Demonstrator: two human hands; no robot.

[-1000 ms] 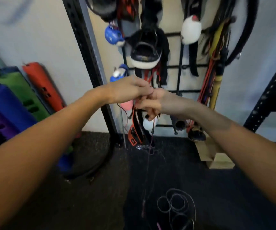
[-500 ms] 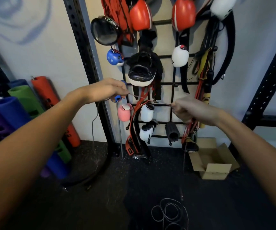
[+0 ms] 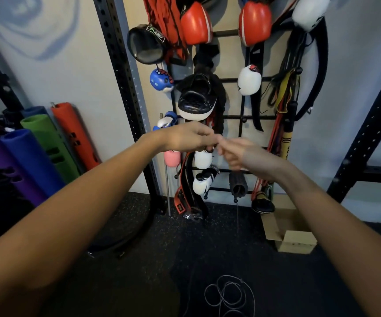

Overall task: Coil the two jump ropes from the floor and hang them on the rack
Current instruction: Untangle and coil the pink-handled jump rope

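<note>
Arms outstretched toward rack [image 3: 235, 117]; left hand [image 3: 189, 138] and right hand [image 3: 237, 154] touching before it. Fingers of right hand curled, pinching thin jump rope [image 3: 237, 216] hanging toward floor [image 3: 299, 282]. Fingers of left hand curled; its hold cannot be told. Loose rope loops [image 3: 228, 294] on floor's near edge.

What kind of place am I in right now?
Probably a boxing or fitness gym: gloves hang on a wall rack, foam rolls lean beside it, and a perforated steel upright stands nearby.
</note>
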